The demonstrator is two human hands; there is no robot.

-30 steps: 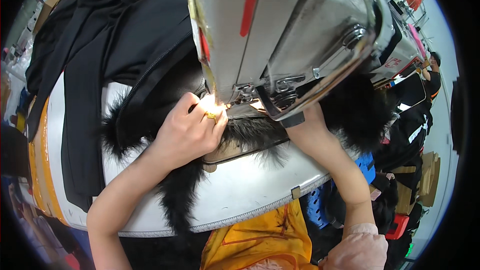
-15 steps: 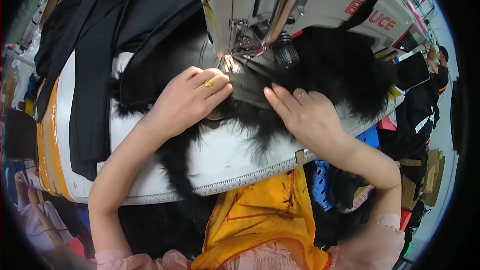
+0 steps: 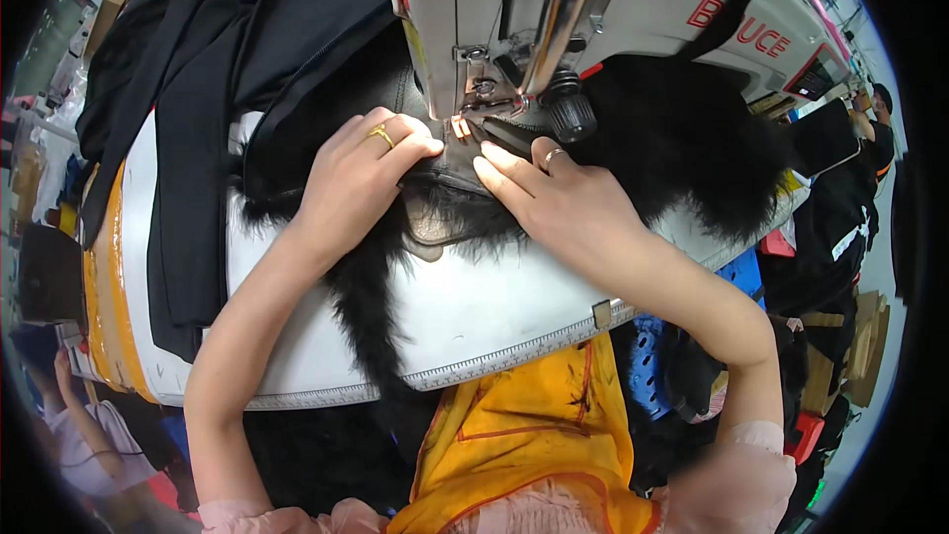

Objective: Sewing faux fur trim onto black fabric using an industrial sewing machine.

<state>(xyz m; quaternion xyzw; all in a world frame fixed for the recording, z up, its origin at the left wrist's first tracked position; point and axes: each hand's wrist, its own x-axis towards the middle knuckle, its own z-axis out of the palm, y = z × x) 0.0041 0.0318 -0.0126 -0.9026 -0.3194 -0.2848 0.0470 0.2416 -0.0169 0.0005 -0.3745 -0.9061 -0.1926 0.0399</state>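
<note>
A sewing machine [image 3: 435, 20] stands over a black leather-like piece [image 3: 445, 163] with black feather trim [image 3: 366, 316] along it and a zipper strip [image 3: 509, 133] beside the lit presser foot [image 3: 460, 127]. My left hand [image 3: 361, 178] is curled on the piece just left of the foot, fingertips pressed together on the material; a gold ring shows on it. My right hand [image 3: 559, 208] lies on the piece right of and below the foot, index and middle fingers stretched out and apart. Dark feathers [image 3: 712, 168] bunch to its right.
The white table [image 3: 514, 297] has a measuring tape along its front edge. Black garments [image 3: 178, 59] lie at left, cardboard [image 3: 870, 336] and a blue perforated crate [image 3: 647, 366] at right. An orange apron [image 3: 524, 405] is below. Co-workers appear at far left [image 3: 89, 415] and far right [image 3: 880, 129].
My right hand has come out from behind the machine head and moved left toward the foot, fingers now flat. My left hand has shifted slightly left. The view has shifted too.
</note>
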